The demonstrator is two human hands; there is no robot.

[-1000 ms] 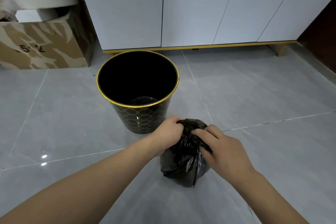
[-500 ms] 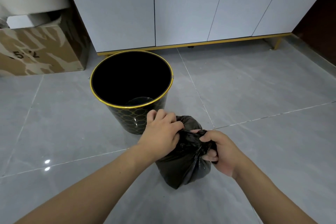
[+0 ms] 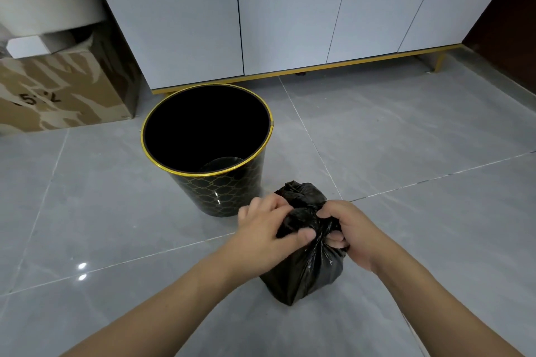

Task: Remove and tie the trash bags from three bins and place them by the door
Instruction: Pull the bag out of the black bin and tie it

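Note:
A small black trash bag [image 3: 304,272] stands on the grey tiled floor, its top gathered into a bunch. My left hand [image 3: 266,235] pinches the bunched plastic from the left, thumb and fingers curled round it. My right hand [image 3: 348,229] grips the twisted neck from the right. Just behind and to the left stands a black bin with a gold rim [image 3: 255,153] and a gold honeycomb pattern; its inside is dark and shows no bag.
White cabinet doors [image 3: 290,14] on a gold base run along the back. A cardboard box [image 3: 63,93] sits at the left with white items on top. A dark brown panel [image 3: 510,17] fills the right edge. Grey floor tiles [image 3: 406,139] stretch to the right.
Both hands have kept working the bag's top; the right hand shifted from lying over the bag to gripping its neck, and the gathered top now sticks up behind the hands.

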